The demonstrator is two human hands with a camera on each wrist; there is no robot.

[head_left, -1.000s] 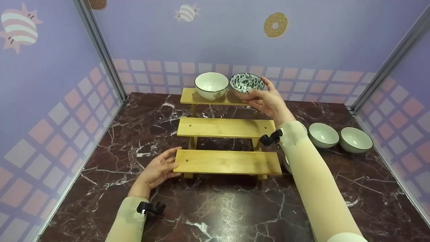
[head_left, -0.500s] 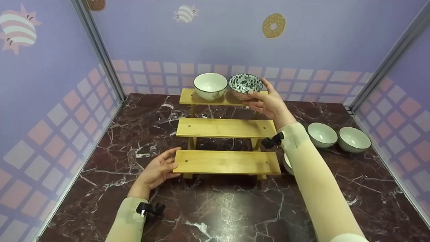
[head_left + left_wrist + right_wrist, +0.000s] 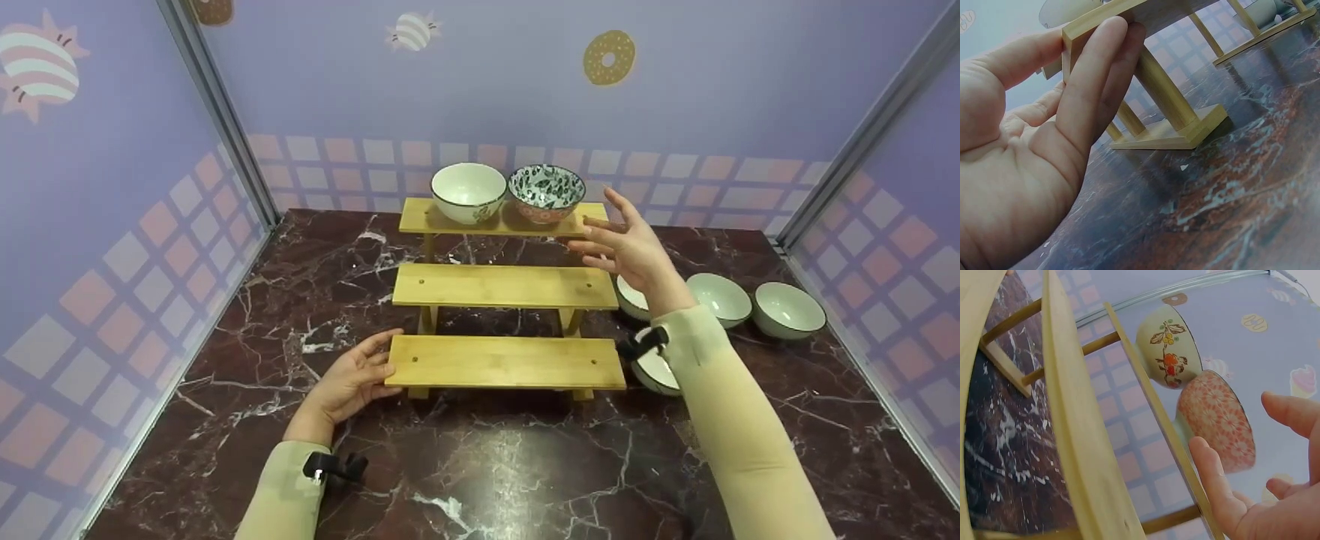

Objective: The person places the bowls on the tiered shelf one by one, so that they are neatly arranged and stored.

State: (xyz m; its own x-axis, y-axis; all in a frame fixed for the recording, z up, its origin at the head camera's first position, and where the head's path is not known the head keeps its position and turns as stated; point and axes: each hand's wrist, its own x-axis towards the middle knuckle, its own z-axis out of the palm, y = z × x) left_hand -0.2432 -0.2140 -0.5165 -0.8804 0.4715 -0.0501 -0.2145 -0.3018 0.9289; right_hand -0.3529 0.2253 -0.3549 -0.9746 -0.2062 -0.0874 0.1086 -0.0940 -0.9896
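A three-step wooden display rack [image 3: 502, 285] stands on the dark marbled tabletop. My left hand [image 3: 352, 386] holds the left end of its lowest board, thumb at the edge and fingers underneath, as the left wrist view [image 3: 1039, 146] shows. On the top board sit a white bowl [image 3: 469, 195] with a flower motif and, to its right, a bowl with a dark leafy inside [image 3: 547, 193]. The latter is red-flowered outside in the right wrist view [image 3: 1216, 422]. Just right of this bowl, my right hand [image 3: 630, 247] hangs with fingers spread, holding nothing.
Right of the rack, several pale bowls stand on the tabletop: two side by side [image 3: 718, 300] [image 3: 789, 310], others [image 3: 634, 300] [image 3: 658, 373] partly hidden by my right arm. Patterned purple walls [image 3: 480, 90] enclose the back and sides.
My right hand has let go of the leafy bowl and drawn back to the right and toward me. That bowl rests on the top board. My left hand has stayed on the rack.
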